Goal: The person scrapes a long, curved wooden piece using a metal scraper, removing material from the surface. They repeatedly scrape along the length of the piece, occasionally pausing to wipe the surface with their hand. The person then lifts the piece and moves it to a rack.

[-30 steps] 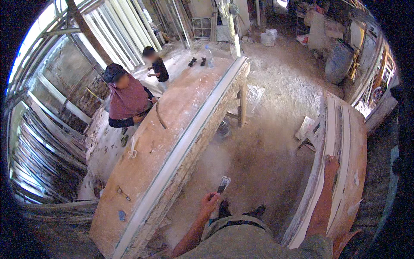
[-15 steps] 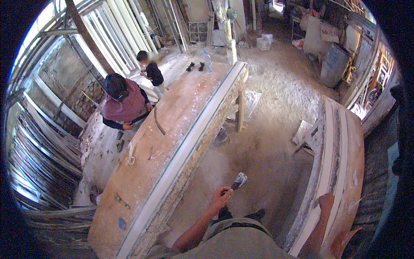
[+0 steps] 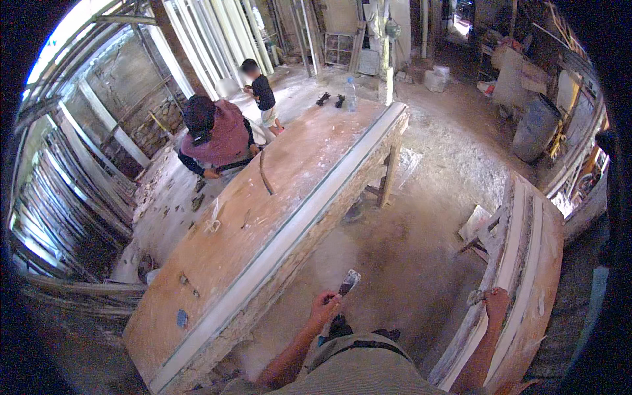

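My left hand (image 3: 325, 307) is closed around the handle of a putty knife (image 3: 350, 282), whose whitish, smeared blade points up and away over the floor. My right hand (image 3: 496, 303) is closed above the pale grooved strips (image 3: 521, 257) of the right-hand bench. A small whitish lump (image 3: 475, 297) sticks out at the left side of that fist; its kind is unclear. Left of me slants a long brown table (image 3: 230, 247) with a smooth white strip (image 3: 289, 253) along its near edge.
A person in a reddish top (image 3: 220, 138) stands across the table, with a smaller person (image 3: 263, 95) behind. On the table lie a curved strip (image 3: 265, 174), a blue piece (image 3: 182, 318) and a clear bottle (image 3: 351, 95). A barrel (image 3: 534, 128) stands far right.
The view has shifted, so the tables and people sit further right. A whitish lump now shows beside my right fist. My left hand still holds the putty knife.
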The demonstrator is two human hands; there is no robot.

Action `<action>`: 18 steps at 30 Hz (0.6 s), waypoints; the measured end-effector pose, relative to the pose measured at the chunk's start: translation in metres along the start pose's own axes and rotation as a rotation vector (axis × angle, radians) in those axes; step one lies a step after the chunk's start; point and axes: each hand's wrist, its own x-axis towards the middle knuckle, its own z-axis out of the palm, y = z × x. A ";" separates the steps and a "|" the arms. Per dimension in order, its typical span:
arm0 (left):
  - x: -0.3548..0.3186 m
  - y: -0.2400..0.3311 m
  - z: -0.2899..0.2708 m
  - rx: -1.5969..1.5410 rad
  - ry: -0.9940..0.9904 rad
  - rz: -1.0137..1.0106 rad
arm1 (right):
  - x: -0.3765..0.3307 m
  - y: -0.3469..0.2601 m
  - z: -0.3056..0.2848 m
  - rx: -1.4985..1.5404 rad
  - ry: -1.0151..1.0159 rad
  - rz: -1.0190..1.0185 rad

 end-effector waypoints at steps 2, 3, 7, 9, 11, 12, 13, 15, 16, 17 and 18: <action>-0.010 -0.002 0.004 -0.053 0.017 0.017 | 0.010 -0.008 0.008 0.086 -0.006 0.016; -0.015 -0.003 0.007 -0.064 0.022 0.009 | 0.014 -0.012 0.011 0.146 -0.028 -0.001; -0.029 -0.008 0.018 -0.163 0.002 -0.045 | 0.019 -0.026 0.016 0.204 -0.169 0.059; -0.034 -0.011 0.022 -0.211 0.006 -0.069 | 0.019 -0.033 0.014 0.196 -0.169 -0.022; -0.037 -0.012 0.024 -0.213 -0.015 -0.030 | 0.018 -0.039 0.011 0.120 -0.152 -0.130; -0.038 -0.012 0.025 -0.194 -0.011 -0.010 | 0.018 -0.043 0.009 0.047 -0.138 -0.198; -0.038 -0.011 0.026 -0.197 -0.021 -0.013 | 0.018 -0.046 0.006 -0.027 -0.123 -0.264; -0.038 -0.009 0.028 -0.139 -0.003 -0.011 | 0.017 -0.052 0.001 -0.046 -0.143 -0.173; -0.038 -0.008 0.028 -0.167 -0.017 -0.016 | 0.017 -0.056 -0.002 -0.094 -0.179 -0.122; -0.036 -0.006 0.029 -0.168 -0.023 -0.012 | 0.016 -0.059 -0.005 0.021 -0.191 -0.057; -0.035 -0.005 0.029 -0.152 -0.025 -0.001 | 0.015 -0.062 -0.008 0.098 -0.228 0.014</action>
